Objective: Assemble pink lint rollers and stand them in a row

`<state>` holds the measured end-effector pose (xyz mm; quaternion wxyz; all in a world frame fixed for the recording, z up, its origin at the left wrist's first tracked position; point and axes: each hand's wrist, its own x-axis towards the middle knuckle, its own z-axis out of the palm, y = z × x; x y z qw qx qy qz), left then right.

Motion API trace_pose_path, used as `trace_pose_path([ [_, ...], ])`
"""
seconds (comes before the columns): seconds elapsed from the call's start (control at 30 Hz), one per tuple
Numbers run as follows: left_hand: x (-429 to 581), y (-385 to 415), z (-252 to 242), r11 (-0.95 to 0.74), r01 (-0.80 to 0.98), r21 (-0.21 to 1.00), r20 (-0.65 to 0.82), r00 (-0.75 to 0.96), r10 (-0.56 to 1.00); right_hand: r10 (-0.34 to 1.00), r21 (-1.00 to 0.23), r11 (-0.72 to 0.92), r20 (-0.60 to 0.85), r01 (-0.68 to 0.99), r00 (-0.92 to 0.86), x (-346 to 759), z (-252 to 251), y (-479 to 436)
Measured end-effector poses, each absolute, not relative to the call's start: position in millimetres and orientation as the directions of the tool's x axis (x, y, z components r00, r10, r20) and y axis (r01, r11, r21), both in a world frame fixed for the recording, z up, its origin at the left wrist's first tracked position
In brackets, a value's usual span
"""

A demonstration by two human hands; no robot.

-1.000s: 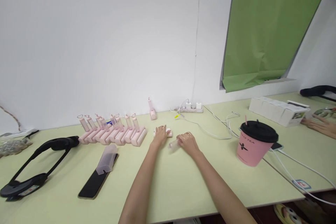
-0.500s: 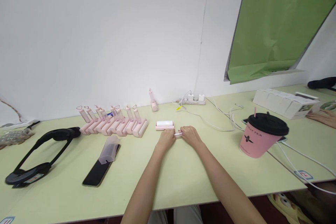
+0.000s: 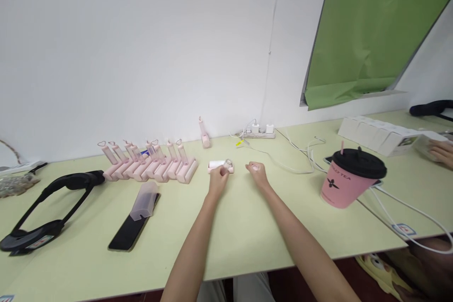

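My left hand [image 3: 218, 181] is closed on a small clear tube [image 3: 228, 164], tilted up in front of a lint roller. That pink lint roller [image 3: 214, 164], with a white roll in its head, lies just beyond the hand on the table. A short distance to the right, my right hand [image 3: 259, 177] is curled round a small round pale pink piece [image 3: 255, 167], mostly hidden by the fingers. On the left, several pink lint rollers [image 3: 187, 171] stand in a row with their clear handles tilted upward. One more lint roller [image 3: 205, 140] is at the wall.
A translucent cover [image 3: 146, 200] rests on a black phone [image 3: 122, 232]. Far left lies a black headset strap [image 3: 53, 193]. On the right are a pink lidded cup [image 3: 341, 184], white cables, a power strip [image 3: 262, 135], white boxes [image 3: 385, 138] and another person's hand [image 3: 442, 152].
My hands have moved apart, and the piece they held jointly is now in two parts, one in each hand. The other person's hand has shifted beside the boxes. The view has moved slightly.
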<state>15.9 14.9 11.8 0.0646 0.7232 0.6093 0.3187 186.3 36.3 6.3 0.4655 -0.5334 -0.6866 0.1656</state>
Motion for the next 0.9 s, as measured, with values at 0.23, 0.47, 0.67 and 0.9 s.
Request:
trace_pose_path([
  [0.23, 20, 7, 8, -0.19, 0.938, 0.291, 0.286, 0.105, 0.953, 0.938, -0.907, 0.338, 0.302, 0.251, -0.169, 194, 18, 29],
  [0.47, 26, -3, 9, -0.428, 0.848, 0.313, 0.404, 0.29, 0.868, 0.926, -0.875, 0.328, 0.223, 0.355, -0.305, 194, 17, 26],
  [0.67, 14, 15, -4, -0.301, 0.911, 0.281, 0.577, 0.09, 0.812, 0.924, -0.773, 0.038, 0.269, 0.633, 0.273, 227, 12, 36],
  [0.9, 6, 15, -2, -0.183, 0.964, 0.191, 0.565, 0.045, 0.824, 0.846, -0.336, -0.129, 0.453, 0.933, 0.28, 231, -4, 35],
])
